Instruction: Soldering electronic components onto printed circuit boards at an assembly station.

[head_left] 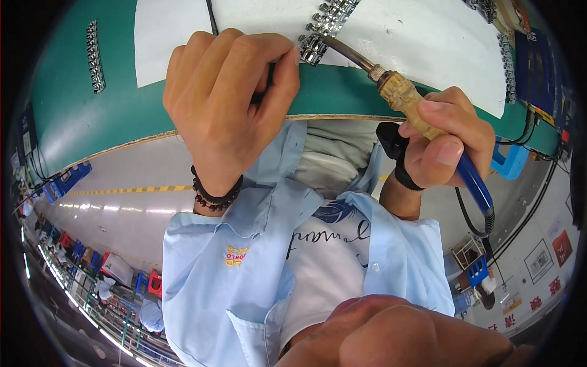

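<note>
My right hand [449, 137] is wrapped round a soldering iron [400, 92] with a tan grip and a blue rear end. Its metal tip reaches up and left to the near end of a row of small shiny metal parts [330, 21], seemingly touching it. Beside that same end, my left hand [229, 98] is closed, thumb and forefinger pinched together. What it pinches, if anything, is hidden; a dark patch shows inside the curled fingers. The row lies on a white sheet [403, 37], its near end close to the sheet's edge.
A second row of metal parts [95, 56] rests on the green tabletop [67, 116] at left. Another row [508, 68] lies along the sheet's right side, near a blue box-like unit [538, 73]. A black cable [471, 223] hangs from the iron. Blue stools stand on the floor behind.
</note>
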Demonstrator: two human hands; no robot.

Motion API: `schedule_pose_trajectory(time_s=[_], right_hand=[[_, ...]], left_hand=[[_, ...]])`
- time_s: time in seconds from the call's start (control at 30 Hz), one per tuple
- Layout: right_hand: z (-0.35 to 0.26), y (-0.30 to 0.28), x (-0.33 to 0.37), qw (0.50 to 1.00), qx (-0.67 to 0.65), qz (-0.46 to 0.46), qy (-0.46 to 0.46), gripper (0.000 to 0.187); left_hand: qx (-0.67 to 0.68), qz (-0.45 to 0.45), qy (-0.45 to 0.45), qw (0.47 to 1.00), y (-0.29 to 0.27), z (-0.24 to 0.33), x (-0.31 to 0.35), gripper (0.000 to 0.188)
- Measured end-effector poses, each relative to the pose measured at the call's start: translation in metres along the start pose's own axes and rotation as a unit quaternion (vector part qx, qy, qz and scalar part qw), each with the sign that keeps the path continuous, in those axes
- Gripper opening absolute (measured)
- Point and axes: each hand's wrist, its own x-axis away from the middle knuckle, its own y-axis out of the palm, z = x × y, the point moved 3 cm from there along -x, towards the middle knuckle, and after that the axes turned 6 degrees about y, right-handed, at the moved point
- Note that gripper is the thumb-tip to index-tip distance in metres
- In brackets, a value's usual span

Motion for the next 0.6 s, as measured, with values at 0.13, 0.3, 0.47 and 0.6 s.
schedule_pose_trajectory(time_s=[0.13,0.3,0.47,0.6], right_hand=[[0.001,0.001,0.001,1.0,-0.018,0.02,0.007,0.039],[0.005,-0.004,0.002,0.996,-0.072,0.038,0.029,0.038],[0.006,-0.009,0.003,0.991,-0.105,0.053,0.067,0.041],[0.002,-0.008,-0.004,1.0,-0.028,0.001,0.006,0.038]], left_hand=[[0.007,0.019,0.009,1.0,0.004,-0.002,0.001,0.014],[0.021,0.05,-0.049,0.997,0.001,0.001,0.005,0.012],[0.073,0.075,-0.134,0.986,-0.002,-0.002,0.011,0.011],[0.054,0.058,-0.08,0.994,-0.002,-0.004,0.01,0.011]])
